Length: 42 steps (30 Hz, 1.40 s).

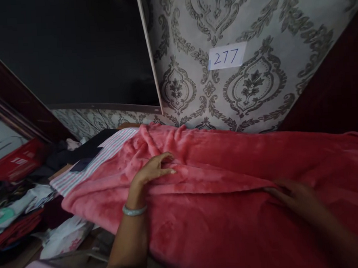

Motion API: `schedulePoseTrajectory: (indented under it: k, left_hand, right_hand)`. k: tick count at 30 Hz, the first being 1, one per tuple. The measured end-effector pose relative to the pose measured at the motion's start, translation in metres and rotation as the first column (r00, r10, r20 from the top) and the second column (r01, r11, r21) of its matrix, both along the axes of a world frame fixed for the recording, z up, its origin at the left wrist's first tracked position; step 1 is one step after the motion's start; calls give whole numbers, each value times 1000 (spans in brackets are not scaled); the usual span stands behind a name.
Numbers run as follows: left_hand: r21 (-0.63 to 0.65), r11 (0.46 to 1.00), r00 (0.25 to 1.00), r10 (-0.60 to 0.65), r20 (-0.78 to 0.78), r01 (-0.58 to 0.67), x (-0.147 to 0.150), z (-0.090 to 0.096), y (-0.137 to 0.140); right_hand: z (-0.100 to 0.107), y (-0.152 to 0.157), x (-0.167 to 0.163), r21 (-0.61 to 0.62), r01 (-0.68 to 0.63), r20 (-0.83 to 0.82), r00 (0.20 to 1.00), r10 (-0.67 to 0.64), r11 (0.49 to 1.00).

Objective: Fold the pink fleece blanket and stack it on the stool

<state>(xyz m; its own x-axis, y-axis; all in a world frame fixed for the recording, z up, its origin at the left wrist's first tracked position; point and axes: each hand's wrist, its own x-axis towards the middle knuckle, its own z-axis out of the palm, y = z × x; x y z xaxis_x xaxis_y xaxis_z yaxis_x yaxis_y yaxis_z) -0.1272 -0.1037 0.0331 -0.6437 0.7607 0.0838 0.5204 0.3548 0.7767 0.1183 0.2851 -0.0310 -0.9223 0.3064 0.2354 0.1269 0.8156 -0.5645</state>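
A plush pinkish-red blanket (211, 221) spreads across the middle and right of the view, with a long fold running sideways between my hands. Its far left part is bunched in wrinkles. My left hand (153, 168) rests on the fold, thumb and curved fingers apart, a pale bangle on its wrist. Further right, my right hand (294, 195) pinches the end of the fold between thumb and fingers; it is in dim light and slightly blurred. A striped cloth (119, 143) shows beside the blanket's left end, with a small dark flat object (81, 164) lying on it.
A large dark screen (71, 51) hangs over the far left. Behind the blanket rises a patterned wall (179, 85) bearing a paper marked 277 (227, 56). Piled clothes (20, 224), a red crate (17, 160) and a white plastic bag (65, 238) lie at left.
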Motion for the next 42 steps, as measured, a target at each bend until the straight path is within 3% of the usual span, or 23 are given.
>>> schedulePoseTrajectory:
  k: [6,10,13,16,18,20,26,31,37,42]
  left_hand:
    - [-68,993,994,-99,-39,96,-4,-10,1]
    - [-124,988,984,-111,-140,94,-8,-22,5]
    - [-152,982,964,-147,-221,114,-8,-18,9]
    - [-16,1000,931,6,-364,-12,-4,-7,11]
    - [120,983,873,179,-454,-139,-3,-1,12]
    - [169,966,837,254,-484,-196,-3,2,13]
    - [96,973,862,230,-452,-210,-6,-1,14]
    - [34,988,913,151,-380,-149,-1,4,9]
    - [-146,989,972,-33,-235,-2,-2,0,7]
    - [-130,990,993,44,-111,-58,-3,0,-1]
  right_hand:
    - [-1,1,0,18,12,-1,1000,-12,1000]
    - [3,0,0,12,-6,-1,1000,6,1000]
    - [2,-1,0,4,-22,-11,1000,22,1000]
    - [1,-4,-1,10,-29,-37,999,30,1000]
    - [0,-7,-2,35,-37,-38,999,39,999]
    - [0,-9,-3,53,-50,-42,998,53,997]
    - [-8,-10,-6,114,-60,-112,991,73,992]
    - [-16,-11,-8,184,-177,-162,965,207,967]
    - [-3,-11,-3,123,-99,-292,947,132,987]
    - [5,-15,-3,39,-95,-218,971,101,995]
